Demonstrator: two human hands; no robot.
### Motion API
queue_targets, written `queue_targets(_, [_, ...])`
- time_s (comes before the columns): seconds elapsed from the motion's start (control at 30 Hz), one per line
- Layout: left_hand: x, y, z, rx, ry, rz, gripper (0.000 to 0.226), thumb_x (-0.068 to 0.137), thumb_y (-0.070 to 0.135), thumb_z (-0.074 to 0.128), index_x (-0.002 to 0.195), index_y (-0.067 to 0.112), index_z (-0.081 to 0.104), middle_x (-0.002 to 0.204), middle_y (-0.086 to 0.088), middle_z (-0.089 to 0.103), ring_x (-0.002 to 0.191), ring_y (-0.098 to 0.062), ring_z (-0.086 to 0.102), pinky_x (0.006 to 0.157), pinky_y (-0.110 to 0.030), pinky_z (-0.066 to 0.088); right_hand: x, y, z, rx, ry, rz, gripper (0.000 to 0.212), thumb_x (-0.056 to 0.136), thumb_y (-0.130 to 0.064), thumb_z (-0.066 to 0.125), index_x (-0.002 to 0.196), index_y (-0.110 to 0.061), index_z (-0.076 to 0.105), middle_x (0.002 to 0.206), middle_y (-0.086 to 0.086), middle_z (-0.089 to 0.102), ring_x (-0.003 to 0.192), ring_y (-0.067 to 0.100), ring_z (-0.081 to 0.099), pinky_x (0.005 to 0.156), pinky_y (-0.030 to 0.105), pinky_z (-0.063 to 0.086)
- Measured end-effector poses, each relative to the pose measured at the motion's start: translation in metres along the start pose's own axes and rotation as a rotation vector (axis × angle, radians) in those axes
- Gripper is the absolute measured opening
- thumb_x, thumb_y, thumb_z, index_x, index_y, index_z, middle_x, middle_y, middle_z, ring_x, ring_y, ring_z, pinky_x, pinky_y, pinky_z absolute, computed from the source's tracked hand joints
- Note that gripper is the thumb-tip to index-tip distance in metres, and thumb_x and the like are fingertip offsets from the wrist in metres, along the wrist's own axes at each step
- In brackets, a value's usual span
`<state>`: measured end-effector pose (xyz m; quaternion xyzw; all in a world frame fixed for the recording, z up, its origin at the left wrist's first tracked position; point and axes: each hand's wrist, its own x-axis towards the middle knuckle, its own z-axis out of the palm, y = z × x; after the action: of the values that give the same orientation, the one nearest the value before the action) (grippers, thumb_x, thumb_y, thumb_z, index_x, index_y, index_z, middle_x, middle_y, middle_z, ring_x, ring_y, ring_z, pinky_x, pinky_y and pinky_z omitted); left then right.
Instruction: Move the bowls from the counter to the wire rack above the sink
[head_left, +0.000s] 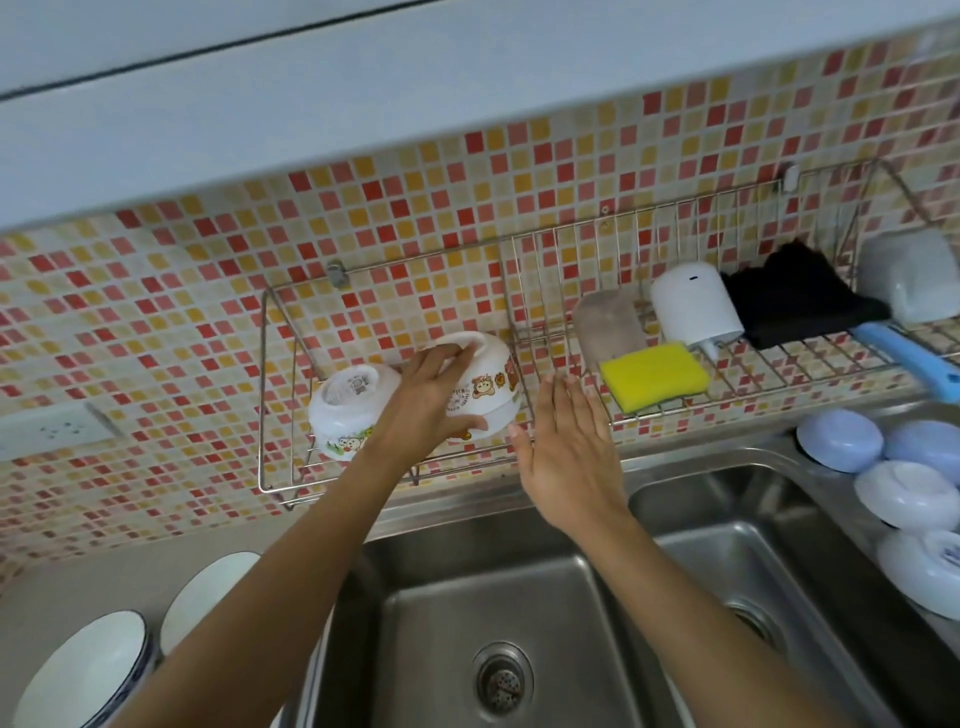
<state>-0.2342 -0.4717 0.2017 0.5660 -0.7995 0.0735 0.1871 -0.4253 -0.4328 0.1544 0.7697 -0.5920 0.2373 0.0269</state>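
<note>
No legible text on any surface.

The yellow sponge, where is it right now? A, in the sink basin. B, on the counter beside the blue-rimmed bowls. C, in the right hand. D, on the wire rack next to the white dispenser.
D: the yellow sponge lies on the wire rack, just left of and below the white dispenser, and neither hand touches it.

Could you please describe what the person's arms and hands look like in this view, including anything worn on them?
Both arms are bare to the frame's edge: no sleeves, gloves, watch or bracelets show. The left hand and right hand carry no visible rings. The right hand's fingers are slim, with short, unpainted-looking nails.
</note>
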Motion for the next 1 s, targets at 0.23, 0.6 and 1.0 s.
queue_targets(0.23, [-0.008, -0.001, 0.001, -0.087, 0.086, 0.006, 0.071, 0.077, 0.041, 0.071, 0.14, 0.019, 0.046, 0.137, -0.006, 0.05, 0.124, -0.03, 0.04, 0.107, -0.046, 0.037, 0.0, -0.001, -0.002, -0.007, -0.007, 0.002, 0.07, 0.102, -0.049, 0.016, 0.153, -0.002, 0.014, 0.161, 0.017, 0.019, 0.15, 0.027, 0.012, 0.123, 0.04, -0.003])
queue_targets(0.6, [-0.006, -0.007, 0.007, -0.234, 0.024, -0.13, 0.062, 0.083, 0.051, 0.061, 0.139, 0.028, 0.045, 0.152, -0.001, 0.035, 0.141, -0.025, 0.024, 0.117, -0.044, 0.022, 0.0, 0.0, -0.001, -0.022, -0.017, 0.007, 0.07, 0.101, -0.049, 0.011, 0.153, -0.003, 0.017, 0.161, 0.017, 0.022, 0.15, 0.027, 0.014, 0.123, 0.041, -0.001])
queue_targets(1.0, [-0.066, -0.025, -0.006, 0.078, 0.1, -0.384, 0.072, 0.092, 0.063, 0.008, 0.153, 0.024, 0.006, 0.162, 0.002, -0.001, 0.147, -0.022, -0.016, 0.119, -0.046, -0.008, 0.004, -0.009, -0.009, -0.02, -0.047, 0.032, 0.064, 0.101, -0.045, 0.014, 0.155, -0.009, 0.013, 0.163, 0.01, 0.013, 0.152, 0.024, 0.005, 0.122, 0.045, -0.006])
